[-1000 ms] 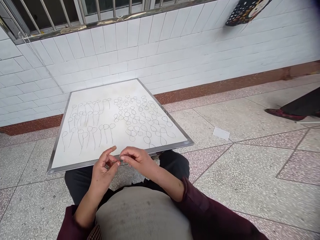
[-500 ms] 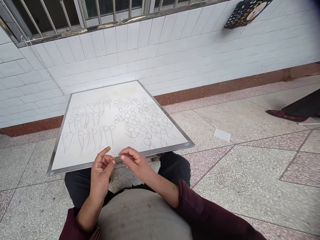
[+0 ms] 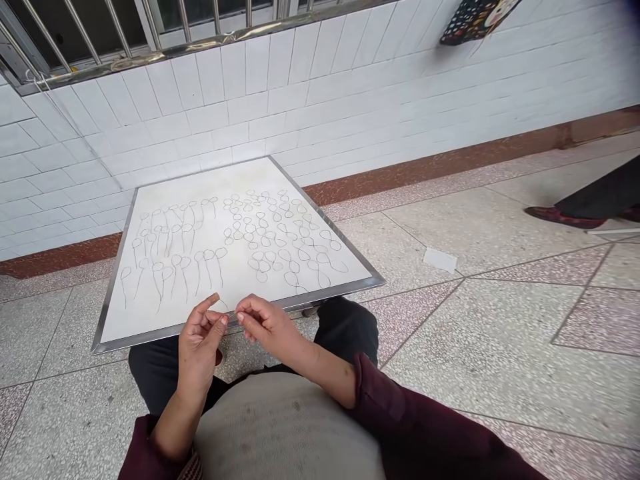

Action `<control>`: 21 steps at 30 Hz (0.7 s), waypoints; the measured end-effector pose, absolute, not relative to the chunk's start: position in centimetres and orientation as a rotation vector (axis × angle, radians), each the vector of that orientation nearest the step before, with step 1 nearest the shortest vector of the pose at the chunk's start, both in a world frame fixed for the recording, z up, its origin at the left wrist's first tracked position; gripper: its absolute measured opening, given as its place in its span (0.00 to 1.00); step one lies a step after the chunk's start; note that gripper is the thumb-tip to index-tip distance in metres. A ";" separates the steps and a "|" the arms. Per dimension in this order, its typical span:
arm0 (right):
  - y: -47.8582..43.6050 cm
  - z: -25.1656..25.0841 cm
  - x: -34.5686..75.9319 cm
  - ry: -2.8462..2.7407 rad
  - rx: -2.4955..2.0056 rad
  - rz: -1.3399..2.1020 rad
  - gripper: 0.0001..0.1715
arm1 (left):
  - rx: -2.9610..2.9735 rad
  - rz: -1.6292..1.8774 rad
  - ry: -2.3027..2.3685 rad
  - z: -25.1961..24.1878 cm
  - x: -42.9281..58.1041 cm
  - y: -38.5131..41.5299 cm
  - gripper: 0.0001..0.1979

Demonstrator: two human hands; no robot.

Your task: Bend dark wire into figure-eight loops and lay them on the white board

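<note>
Dozens of thin dark wire loops (image 3: 259, 256) are lying on a white surface (image 3: 255, 177) edged in steel, sorted into two groups: long-tailed single loops on the left, doubled figure-eight loops on the right. The surface is resting across the person's dark trousers (image 3: 347, 327), its far corner pointing toward the wall. The left hand (image 3: 199, 350) and right hand (image 3: 267, 327) are hovering over the near edge, just apart from each other. Each is pinching thumb against fingers, but whether a strand is clamped between them cannot be told at this resolution. A small loop (image 3: 221, 305) is lying on the surface just beyond the left hand.

White glazed wall tiles (image 3: 250, 113) are rising behind the surface, under steel window bars (image 3: 115, 27), with a brown skirting band (image 3: 450, 160) running along their base. A terrazzo floor (image 3: 500, 333) is extending around the person, and a white paper scrap (image 3: 440, 260) is lying on it. At the right, another person's dark red shoe (image 3: 560, 217) is resting on the floor.
</note>
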State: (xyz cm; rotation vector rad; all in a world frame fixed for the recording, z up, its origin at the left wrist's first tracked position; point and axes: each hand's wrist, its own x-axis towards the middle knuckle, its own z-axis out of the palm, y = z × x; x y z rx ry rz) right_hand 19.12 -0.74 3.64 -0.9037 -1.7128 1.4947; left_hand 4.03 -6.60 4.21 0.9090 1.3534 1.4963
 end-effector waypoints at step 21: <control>-1.4 3.0 18.7 -1.642 -0.969 1.462 0.04 | 0.902 1.538 1.244 4.2 5.1 -6.4 0.26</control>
